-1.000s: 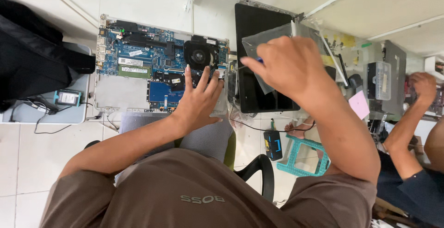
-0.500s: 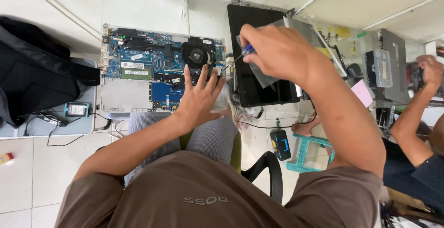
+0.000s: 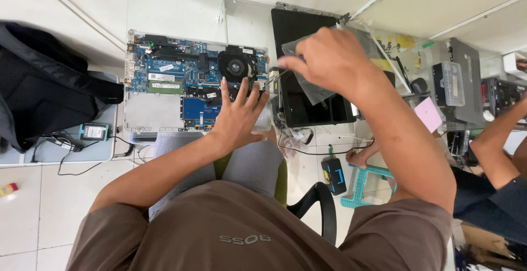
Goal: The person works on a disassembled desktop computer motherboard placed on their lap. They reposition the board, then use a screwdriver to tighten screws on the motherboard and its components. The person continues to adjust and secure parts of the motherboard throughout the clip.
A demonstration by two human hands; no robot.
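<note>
An opened laptop base (image 3: 159,112) rests on my lap, its blue circuit board (image 3: 175,73) and black round fan (image 3: 237,66) exposed. My left hand (image 3: 237,114) lies flat with fingers spread on the board just below the fan. My right hand (image 3: 329,59) is closed around a screwdriver (image 3: 279,73) whose thin shaft points down-left at the right edge of the base, near the fan. The dark laptop lid (image 3: 307,84) lies to the right, with a clear plastic bag (image 3: 315,87) on it, partly behind my right hand.
A black backpack (image 3: 44,95) sits at the left beside a small grey table (image 3: 55,150) with cables and a small device (image 3: 94,132). Another person's arm (image 3: 494,139) reaches in at the right, near shelves of equipment (image 3: 455,84). Black chair armrest (image 3: 318,199), teal stool (image 3: 362,183) below.
My right hand has moved left and down, bringing the screwdriver tip to the right edge of the laptop base. My left hand has stayed on the board.
</note>
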